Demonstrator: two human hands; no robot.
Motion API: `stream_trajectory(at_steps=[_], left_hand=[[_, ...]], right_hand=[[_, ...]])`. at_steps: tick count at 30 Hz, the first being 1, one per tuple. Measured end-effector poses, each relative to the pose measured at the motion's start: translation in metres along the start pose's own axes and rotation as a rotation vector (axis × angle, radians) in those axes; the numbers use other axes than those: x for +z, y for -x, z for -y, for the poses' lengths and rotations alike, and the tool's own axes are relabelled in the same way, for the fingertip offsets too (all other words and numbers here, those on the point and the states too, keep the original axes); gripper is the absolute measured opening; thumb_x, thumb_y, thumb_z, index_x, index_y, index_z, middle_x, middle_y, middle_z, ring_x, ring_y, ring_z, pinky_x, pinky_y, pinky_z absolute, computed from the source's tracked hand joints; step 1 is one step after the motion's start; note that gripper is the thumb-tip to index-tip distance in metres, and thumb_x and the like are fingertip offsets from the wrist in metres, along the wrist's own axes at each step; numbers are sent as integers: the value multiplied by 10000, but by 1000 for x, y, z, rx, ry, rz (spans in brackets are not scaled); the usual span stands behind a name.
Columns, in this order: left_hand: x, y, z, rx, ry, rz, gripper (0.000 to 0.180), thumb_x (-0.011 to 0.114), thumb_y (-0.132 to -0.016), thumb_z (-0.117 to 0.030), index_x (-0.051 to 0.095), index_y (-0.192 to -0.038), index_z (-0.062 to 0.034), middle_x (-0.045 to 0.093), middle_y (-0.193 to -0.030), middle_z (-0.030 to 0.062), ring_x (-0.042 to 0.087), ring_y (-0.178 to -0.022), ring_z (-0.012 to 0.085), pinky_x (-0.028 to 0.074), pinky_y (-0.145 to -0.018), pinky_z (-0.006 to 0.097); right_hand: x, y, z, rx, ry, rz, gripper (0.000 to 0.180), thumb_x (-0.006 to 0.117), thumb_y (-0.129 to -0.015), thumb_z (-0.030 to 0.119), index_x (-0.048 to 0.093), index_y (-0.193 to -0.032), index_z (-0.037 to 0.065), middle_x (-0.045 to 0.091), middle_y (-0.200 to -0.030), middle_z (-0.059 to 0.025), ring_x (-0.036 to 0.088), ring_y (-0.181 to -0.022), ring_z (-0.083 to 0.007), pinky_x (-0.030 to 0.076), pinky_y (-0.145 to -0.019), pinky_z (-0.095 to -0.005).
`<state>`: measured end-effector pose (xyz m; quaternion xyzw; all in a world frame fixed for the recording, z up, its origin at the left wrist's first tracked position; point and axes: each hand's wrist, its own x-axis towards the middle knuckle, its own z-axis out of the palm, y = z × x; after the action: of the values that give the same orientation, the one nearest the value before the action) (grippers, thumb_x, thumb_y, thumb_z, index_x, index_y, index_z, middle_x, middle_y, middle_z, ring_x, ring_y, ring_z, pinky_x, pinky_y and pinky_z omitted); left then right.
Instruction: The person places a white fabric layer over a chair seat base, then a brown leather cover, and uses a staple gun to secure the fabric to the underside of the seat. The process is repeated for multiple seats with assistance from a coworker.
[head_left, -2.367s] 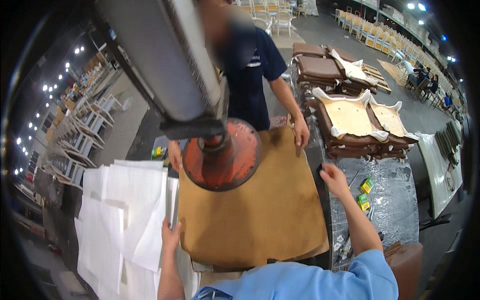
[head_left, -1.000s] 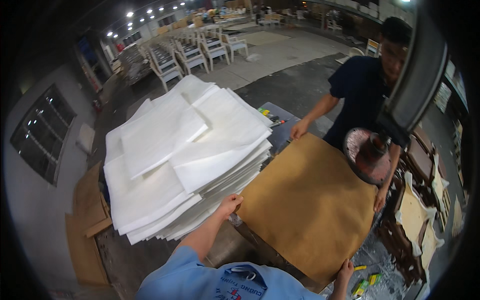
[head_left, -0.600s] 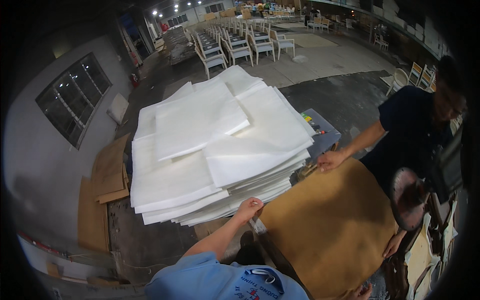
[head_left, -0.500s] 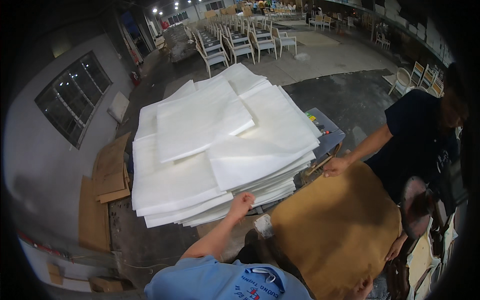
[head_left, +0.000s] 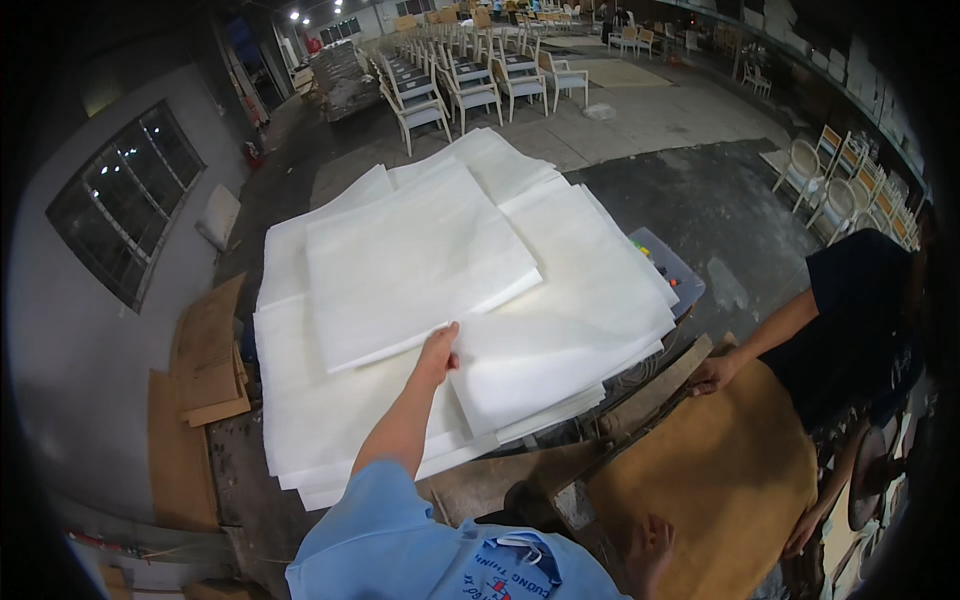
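Note:
Stacked white padding sheets (head_left: 400,265), soft and foam-like, spread in front of me with their edges uneven. My left hand (head_left: 438,352) is closed on the near edge of an upper sheet, thumb on top. At the lower right lies a flat tan panel (head_left: 700,470) with rounded corners. My right hand (head_left: 653,548) is over its near left part, fingers extended and apart; whether it touches the panel I cannot tell. Across the panel, a co-worker's hand (head_left: 712,375) rests at its far edge, and the co-worker's other hand (head_left: 800,532) is at its right edge.
Beside the stack's right side stands a grey-blue plastic bin (head_left: 668,270) with small coloured items. Cardboard pieces (head_left: 210,360) lean by the left wall. Rows of chairs (head_left: 470,75) fill the background, with more chairs (head_left: 840,185) at the far right. The co-worker (head_left: 860,320) stands close on the right.
My left hand has moved up and left from beside the stack onto an upper sheet's edge. My right hand shows farther up over the panel. The view has shifted.

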<state>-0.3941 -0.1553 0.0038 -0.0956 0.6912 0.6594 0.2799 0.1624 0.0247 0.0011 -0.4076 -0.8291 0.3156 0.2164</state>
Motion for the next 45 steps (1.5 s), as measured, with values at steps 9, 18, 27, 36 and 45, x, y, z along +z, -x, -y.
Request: stream_trajectory(at_steps=[9,18,27,36,45], left_hand=[[-82,43,36,-159,150,262,499,649,-1081,-528,689,-1283,-74,741,-1114,96,680,-778,206,604,-737,374],[-94,-45,-18,109,1091,-344,368,734,-1050,-337,644,-1333,-119,721,-1223,79,711,-1100,278,641,-857,469],[-135,-85,-152,139,852,-206,290,700,-1040,-236,610,-1248,-54,676,-1149,135,691,-1063,322,657,-888,507],[-100,-51,12,107,1099,-275,794,783,-995,-483,452,-1602,-92,462,-1647,144,435,-1510,388,338,-1269,625],[-97,-82,-11,186,1099,-283,556,721,-1052,-333,556,-1518,-78,644,-1489,108,602,-1380,359,468,-1205,583]], right_hand=[[21,1,-21,106,-33,77,327,737,-1015,155,708,-1317,34,718,-1251,-194,740,-1040,-307,619,-854,-416],[6,-11,0,123,106,162,335,745,-1004,244,730,-1286,64,733,-1190,-192,750,-989,-343,617,-834,-437],[8,-17,13,69,122,199,317,742,-1002,272,750,-1272,106,741,-1156,-187,744,-974,-358,605,-826,-462],[1,-14,29,137,88,242,328,746,-1009,264,742,-1301,115,747,-1200,-177,760,-992,-342,623,-838,-454],[-15,-15,39,282,188,369,331,756,-1003,274,745,-1292,114,748,-1229,-177,776,-1002,-338,627,-847,-439]])
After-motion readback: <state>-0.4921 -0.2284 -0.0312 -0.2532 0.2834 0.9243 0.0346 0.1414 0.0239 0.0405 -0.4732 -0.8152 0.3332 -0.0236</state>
